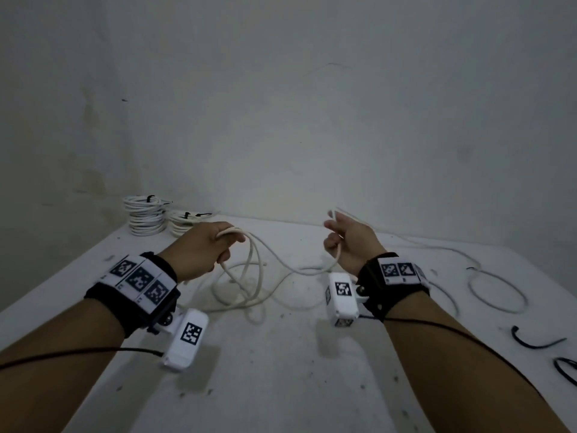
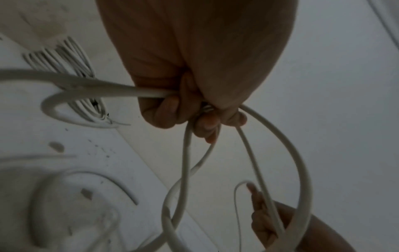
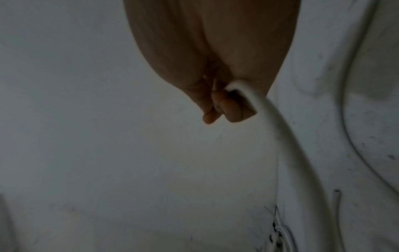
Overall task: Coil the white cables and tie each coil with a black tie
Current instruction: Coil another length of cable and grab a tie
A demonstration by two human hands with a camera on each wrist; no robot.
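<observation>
Over the scuffed white tabletop [image 1: 281, 370], against a bare grey wall [image 1: 281, 104], our left hand [image 1: 199, 248] grips white cable loops [image 1: 249, 276]; our right hand [image 1: 349, 242] pinches its strand.

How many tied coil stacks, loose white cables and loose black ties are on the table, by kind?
Tied coil stacks: 2
Loose white cables: 2, one held, one lying at right
Loose black ties: 2
Total: 6
</observation>
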